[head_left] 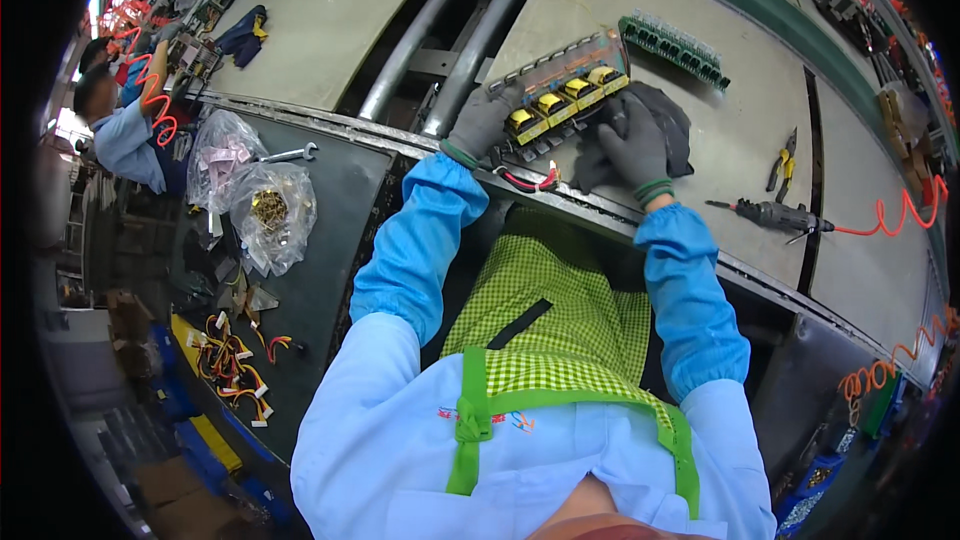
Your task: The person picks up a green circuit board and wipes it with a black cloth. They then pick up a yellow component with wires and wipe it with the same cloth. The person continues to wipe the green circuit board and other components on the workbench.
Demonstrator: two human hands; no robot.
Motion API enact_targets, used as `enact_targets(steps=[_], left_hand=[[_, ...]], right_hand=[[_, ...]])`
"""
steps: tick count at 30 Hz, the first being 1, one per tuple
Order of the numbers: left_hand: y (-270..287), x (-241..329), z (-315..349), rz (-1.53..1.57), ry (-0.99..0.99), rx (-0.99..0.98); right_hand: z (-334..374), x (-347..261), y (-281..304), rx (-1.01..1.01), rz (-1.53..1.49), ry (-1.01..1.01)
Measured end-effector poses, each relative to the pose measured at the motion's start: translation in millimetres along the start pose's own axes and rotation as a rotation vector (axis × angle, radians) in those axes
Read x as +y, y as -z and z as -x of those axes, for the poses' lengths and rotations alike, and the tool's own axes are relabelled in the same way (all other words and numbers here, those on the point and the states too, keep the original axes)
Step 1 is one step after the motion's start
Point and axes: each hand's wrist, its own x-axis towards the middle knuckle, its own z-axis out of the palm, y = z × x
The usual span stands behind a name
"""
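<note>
A circuit board assembly (565, 100) with a row of yellow-topped transformers lies tilted on the bench's near edge. My left hand (485, 120), in a grey glove, grips its left end. At the assembly's right end, my gloved right hand (637, 147) is closed on a dark grey cloth (668, 118) bunched beneath and beside it; its fingertips come close to the assembly and are partly hidden. Red and black wires (530, 181) with a pale connector hang at the bench edge below the assembly. Behind it lies a separate green circuit board (675, 50).
Right of my hands lie yellow-handled pliers (783, 162) and a power screwdriver (775, 216) on a red coiled hose. Steel rollers (425, 35) cross a bench gap. The left side table holds a wrench (290, 154), bagged brass screws (268, 208) and wire harnesses (235, 365). Another person (130, 135) works far left.
</note>
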Motion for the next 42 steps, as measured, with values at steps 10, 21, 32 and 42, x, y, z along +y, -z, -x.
enact_targets(steps=[10,21,32,42], left_hand=[[-12.1,8.4,12.2,-0.015,-0.144,0.196],[-13.7,3.0,-3.2,-0.018,-0.114,0.175],[-30.4,8.5,-2.9,-0.015,-0.215,0.009],[-23.2,9.9,-2.0,-0.002,-0.221,0.075]], right_hand=[[-15.4,-0.9,1.0,-0.38,0.489,0.199],[1.3,-18.6,25.9,-0.452,0.498,0.148],[-7.7,12.7,15.3,-0.197,0.475,0.177],[-6.8,-9.1,55.6,-0.615,0.354,0.081]])
